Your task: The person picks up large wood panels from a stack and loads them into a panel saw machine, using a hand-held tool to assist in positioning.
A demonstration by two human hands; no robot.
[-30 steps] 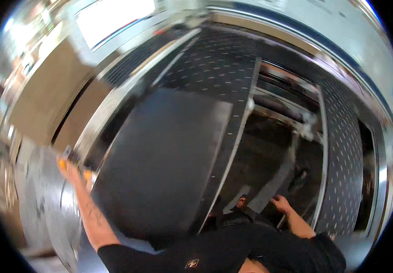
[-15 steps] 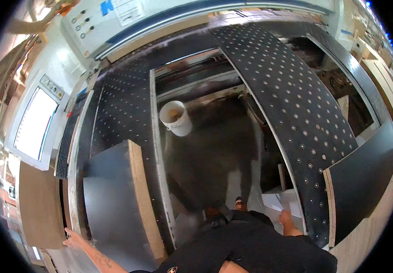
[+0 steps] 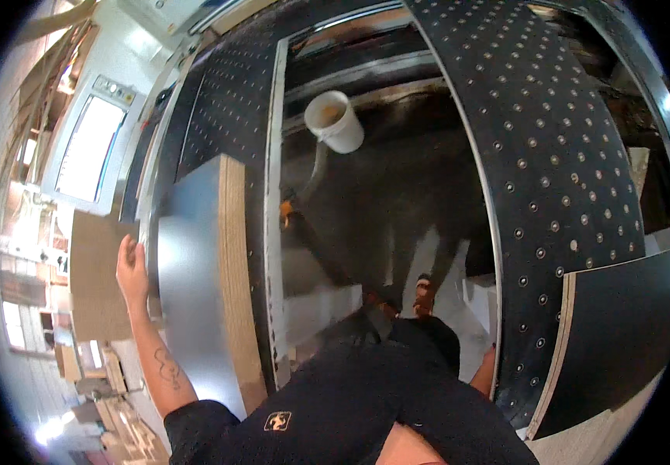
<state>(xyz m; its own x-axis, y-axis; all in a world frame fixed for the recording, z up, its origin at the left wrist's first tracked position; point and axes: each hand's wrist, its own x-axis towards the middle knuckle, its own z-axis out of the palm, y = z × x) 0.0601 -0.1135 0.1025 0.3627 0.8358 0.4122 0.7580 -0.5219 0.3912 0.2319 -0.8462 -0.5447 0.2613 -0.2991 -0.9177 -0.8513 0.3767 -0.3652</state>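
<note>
My left hand [image 3: 132,271] is raised at the left, fingers slightly bent and apart, with nothing visible in it. It is beside a brown board [image 3: 102,271] and left of a thick, smooth dark-grey panel [image 3: 195,287] with a bare particleboard edge; whether it touches the board I cannot tell. My right forearm [image 3: 483,377] hangs low at the inner edge of the right-hand black table section [image 3: 536,155], which is dotted with small round studs. The right hand's fingers are hidden there. Close by, below the table edge, is a white box-like piece [image 3: 480,302].
A white bucket [image 3: 344,136] stands on the dark floor between the table sections. A lit screen [image 3: 91,147] is at the far left. Another dark panel [image 3: 614,333] lies at the right over the table's corner. An orange item [image 3: 285,213] shows by the left section's edge.
My left hand has come off the brown board's edge and moved up and forward. My right hand has dropped back from the white piece. The view has shifted, so the bucket appears higher.
</note>
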